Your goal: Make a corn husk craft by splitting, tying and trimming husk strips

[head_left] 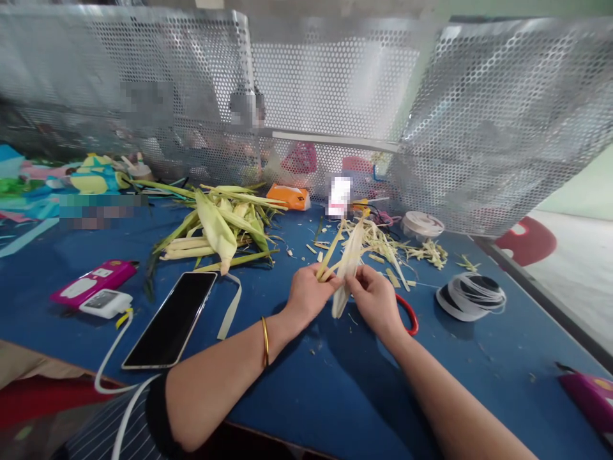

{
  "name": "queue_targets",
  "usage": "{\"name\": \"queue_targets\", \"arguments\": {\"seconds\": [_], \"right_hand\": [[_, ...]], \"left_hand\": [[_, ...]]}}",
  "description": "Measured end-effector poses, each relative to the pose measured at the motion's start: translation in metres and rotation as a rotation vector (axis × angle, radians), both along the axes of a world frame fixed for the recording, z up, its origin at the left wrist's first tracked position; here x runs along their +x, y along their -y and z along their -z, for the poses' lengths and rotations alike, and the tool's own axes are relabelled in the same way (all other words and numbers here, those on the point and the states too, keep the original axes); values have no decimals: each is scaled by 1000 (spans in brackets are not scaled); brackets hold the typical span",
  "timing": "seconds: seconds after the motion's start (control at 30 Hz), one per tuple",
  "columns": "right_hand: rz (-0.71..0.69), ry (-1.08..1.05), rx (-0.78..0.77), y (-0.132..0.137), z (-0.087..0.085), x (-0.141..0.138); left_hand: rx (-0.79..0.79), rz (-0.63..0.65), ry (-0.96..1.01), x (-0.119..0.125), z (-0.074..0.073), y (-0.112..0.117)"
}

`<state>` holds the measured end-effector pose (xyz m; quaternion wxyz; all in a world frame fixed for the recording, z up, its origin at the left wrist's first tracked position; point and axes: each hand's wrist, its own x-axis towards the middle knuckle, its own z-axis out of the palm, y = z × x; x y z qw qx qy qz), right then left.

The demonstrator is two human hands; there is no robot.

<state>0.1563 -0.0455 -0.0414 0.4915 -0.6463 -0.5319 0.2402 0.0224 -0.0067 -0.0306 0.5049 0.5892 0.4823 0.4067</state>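
Note:
My left hand [310,292] is closed on a bundle of pale yellow leaf strips [347,255] that stands up from between both hands above the blue table [335,383]. Just to its right, my right hand [376,297] pinches the same strips, fingers closed on their lower end. A gold bangle [265,340] is on my left wrist. Red-handled scissors [409,315] lie partly hidden behind my right hand.
A heap of green and yellow leaves [223,227] lies at the back left. A black phone [172,319], a white power bank [105,302] and a pink case [93,281] lie left. Spools [472,295] sit right; leaf scraps [412,249] behind. A perforated metal screen [335,96] rings the table.

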Motion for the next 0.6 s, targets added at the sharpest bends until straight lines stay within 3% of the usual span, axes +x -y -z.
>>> {"name": "queue_targets", "arguments": {"seconds": [0.17,0.23,0.4,0.6], "right_hand": [[-78,-462,-29,-4,-1,5],[-89,-567,-48,-4,-3,3],[-94,-601,-87,-2,-8,0],[-242,-509,-290,3,-12,-5]], "left_hand": [[-349,65,281,0,-11,-1],[-419,97,329,-1,-13,-2],[-429,97,353,-2,-12,-2],[-412,30,355,-3,-7,-7]]}}
